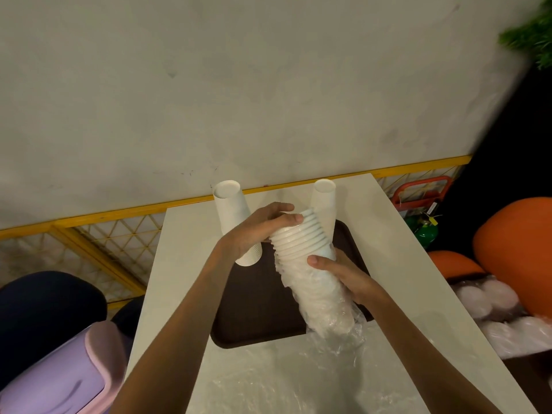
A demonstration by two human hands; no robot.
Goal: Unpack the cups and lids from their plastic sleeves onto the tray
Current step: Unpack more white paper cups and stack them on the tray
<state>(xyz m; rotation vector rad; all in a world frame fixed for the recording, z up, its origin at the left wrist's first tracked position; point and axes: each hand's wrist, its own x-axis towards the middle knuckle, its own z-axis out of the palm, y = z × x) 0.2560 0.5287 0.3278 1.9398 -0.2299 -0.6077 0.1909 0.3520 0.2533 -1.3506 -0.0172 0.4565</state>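
Clasping the bare end of the cup stack (301,239) over the tray (239,318), the left grip (257,231) is closed round it. The right grip (343,276) clasps the plastic sleeve (322,303) lower down.

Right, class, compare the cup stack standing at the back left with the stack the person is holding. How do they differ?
The standing stack rests upright, base up; the held stack is tilted. The standing stack is bare; the held stack's lower part sits in a plastic sleeve. Both are white and nested.
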